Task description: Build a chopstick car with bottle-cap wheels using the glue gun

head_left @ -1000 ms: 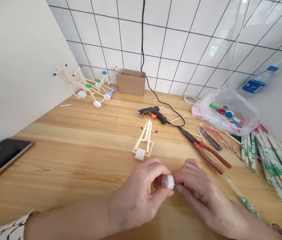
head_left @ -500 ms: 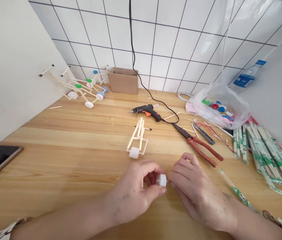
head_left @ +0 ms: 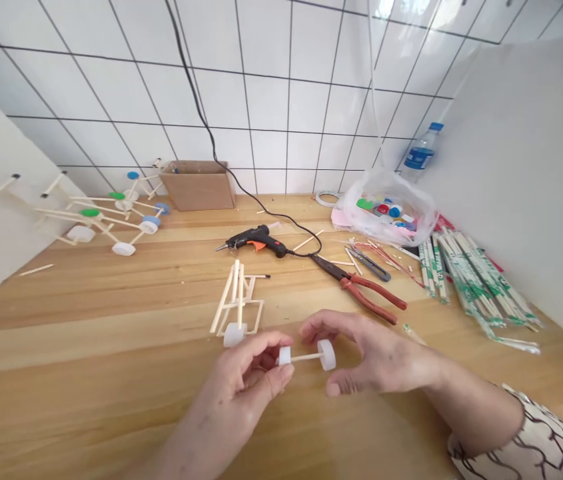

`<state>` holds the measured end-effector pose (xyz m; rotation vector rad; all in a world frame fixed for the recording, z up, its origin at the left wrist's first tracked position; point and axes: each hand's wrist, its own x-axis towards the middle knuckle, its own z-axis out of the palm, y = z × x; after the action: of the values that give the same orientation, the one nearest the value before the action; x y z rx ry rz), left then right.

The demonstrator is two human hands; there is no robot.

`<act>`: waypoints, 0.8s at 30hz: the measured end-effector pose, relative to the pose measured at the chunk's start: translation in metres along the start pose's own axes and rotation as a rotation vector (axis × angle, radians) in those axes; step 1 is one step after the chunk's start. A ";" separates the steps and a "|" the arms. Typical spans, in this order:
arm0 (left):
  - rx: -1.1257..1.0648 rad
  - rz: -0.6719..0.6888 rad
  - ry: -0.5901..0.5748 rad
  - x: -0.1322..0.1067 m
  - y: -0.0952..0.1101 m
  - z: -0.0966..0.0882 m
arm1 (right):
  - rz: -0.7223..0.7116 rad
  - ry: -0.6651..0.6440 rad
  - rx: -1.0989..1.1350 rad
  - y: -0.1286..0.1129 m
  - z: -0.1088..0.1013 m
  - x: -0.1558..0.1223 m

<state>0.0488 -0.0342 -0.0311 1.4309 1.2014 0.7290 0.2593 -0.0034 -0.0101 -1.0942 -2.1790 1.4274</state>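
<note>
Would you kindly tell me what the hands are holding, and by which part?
The left hand pinches one white cap of a stick capped at both ends; the right hand is open, holding nothing.

Left hand [head_left: 246,383] pinches white cap [head_left: 285,355]; right hand [head_left: 378,353] spread.

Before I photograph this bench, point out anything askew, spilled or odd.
Only mild disorder: loose stick pieces lie scattered between the glue gun and the utility knife, at odds with the wrapped sticks grouped at the right. I see nothing spilled or broken.
</note>
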 end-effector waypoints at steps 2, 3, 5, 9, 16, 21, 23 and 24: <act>-0.018 -0.006 0.014 0.000 0.000 0.000 | -0.018 -0.048 0.096 0.002 -0.002 0.002; -0.026 -0.008 0.022 0.000 0.001 0.000 | -0.024 -0.052 0.144 0.003 -0.003 0.003; -0.040 -0.008 0.034 0.000 0.002 0.000 | -0.012 -0.036 0.223 0.003 -0.002 0.005; -0.061 -0.019 0.044 0.001 0.002 0.000 | 0.018 -0.005 0.286 0.002 0.000 0.006; -0.031 -0.016 0.043 0.001 0.000 0.000 | 0.041 -0.022 0.216 0.002 0.001 0.006; 0.046 0.003 0.040 0.002 0.001 0.001 | 0.049 -0.009 0.056 -0.001 0.001 0.007; 0.121 0.042 0.044 0.002 0.000 0.002 | 0.057 -0.013 -0.027 -0.002 0.001 0.008; 0.169 0.068 0.047 0.002 -0.001 0.002 | 0.060 -0.016 -0.064 -0.002 0.002 0.008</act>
<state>0.0510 -0.0330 -0.0328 1.6086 1.2801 0.7250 0.2522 0.0011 -0.0103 -1.1840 -2.2349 1.4049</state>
